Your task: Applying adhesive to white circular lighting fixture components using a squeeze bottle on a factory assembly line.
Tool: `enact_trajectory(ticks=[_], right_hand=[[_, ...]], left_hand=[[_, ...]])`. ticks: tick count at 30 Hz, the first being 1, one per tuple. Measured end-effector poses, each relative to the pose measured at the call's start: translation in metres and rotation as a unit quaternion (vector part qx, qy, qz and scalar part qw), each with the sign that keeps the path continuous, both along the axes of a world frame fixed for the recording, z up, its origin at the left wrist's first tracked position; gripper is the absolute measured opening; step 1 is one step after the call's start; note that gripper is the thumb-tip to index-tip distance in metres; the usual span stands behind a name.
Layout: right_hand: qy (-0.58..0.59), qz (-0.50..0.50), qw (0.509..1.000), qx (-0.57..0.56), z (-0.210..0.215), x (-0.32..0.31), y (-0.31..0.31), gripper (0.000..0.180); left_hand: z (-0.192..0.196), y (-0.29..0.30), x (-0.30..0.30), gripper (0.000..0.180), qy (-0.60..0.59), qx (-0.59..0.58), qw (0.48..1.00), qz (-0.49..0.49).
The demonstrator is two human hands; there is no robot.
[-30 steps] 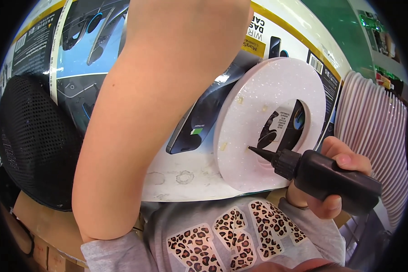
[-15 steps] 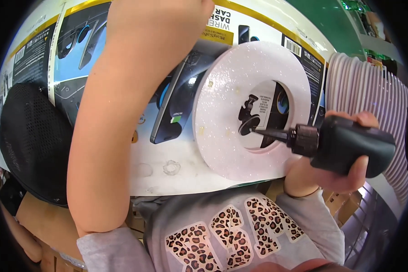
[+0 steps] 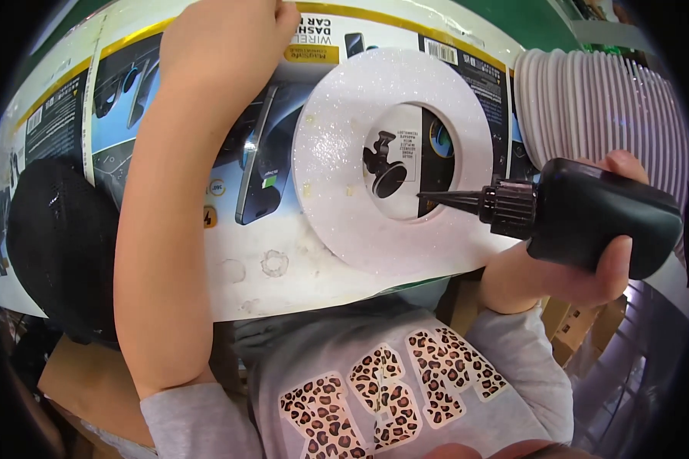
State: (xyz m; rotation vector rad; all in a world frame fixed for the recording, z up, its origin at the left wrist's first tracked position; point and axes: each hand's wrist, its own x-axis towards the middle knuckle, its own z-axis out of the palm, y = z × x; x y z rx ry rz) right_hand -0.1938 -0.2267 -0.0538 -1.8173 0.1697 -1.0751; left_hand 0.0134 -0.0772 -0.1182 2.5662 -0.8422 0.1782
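Note:
My right hand (image 3: 589, 283) is closed around a black squeeze bottle (image 3: 605, 218) with a ribbed collar and a long pointed nozzle. The bottle lies nearly level, its nozzle tip over the hole of a pale, glittery flat ring (image 3: 325, 126). A few small yellowish spots dot the ring's left side. My left forearm crosses the table, and my left hand (image 3: 218, 38) reaches the top edge of the picture, left of the ring. Most of its fingers are cut off there; one bent finger shows, and whatever the hand may hold is out of sight.
A printed cardboard sheet (image 3: 264, 294) covers the worktop under the ring. At right stands a row of similar pale rings (image 3: 582, 107), packed side by side. A black mesh-like round object (image 3: 61, 245) sits at left. Cardboard boxes (image 3: 92, 382) are below the table edge.
The ring and worktop have shifted left and up in the picture, as the view moved. The bottle has swung slightly, and its nozzle points more level. My left hand sits further left.

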Motion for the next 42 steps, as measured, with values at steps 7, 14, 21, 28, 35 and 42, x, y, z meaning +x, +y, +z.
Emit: enact_trajectory(ticks=[7, 14, 21, 28, 35, 42], right_hand=[[0.081, 0.257, 0.959, 0.085, -0.003, -0.011, -0.017, 0.043], [0.083, 0.309, 0.948, 0.002, -0.002, -0.012, -0.009, 0.042], [0.109, 0.325, 0.938, -0.057, -0.007, -0.006, 0.002, 0.043], [0.129, 0.318, 0.936, -0.082, -0.011, -0.008, -0.001, 0.044], [0.137, 0.335, 0.927, -0.101, -0.01, -0.003, 0.002, 0.046], [0.196, 0.309, 0.921, -0.135, -0.001, -0.006, 0.0, 0.048]], left_hand=[[-0.004, -0.005, 0.008, 0.02, -0.007, -0.024, 1.0, -0.008], [0.001, 0.003, 0.009, 0.017, -0.033, -0.068, 0.997, -0.025], [0.0, 0.013, 0.007, 0.015, -0.053, -0.059, 0.996, -0.029], [-0.016, 0.002, 0.009, 0.014, -0.106, -0.098, 0.988, -0.052], [-0.021, 0.007, 0.01, 0.014, -0.173, -0.109, 0.977, -0.069], [-0.025, 0.007, 0.014, 0.015, -0.274, -0.097, 0.954, -0.072]])
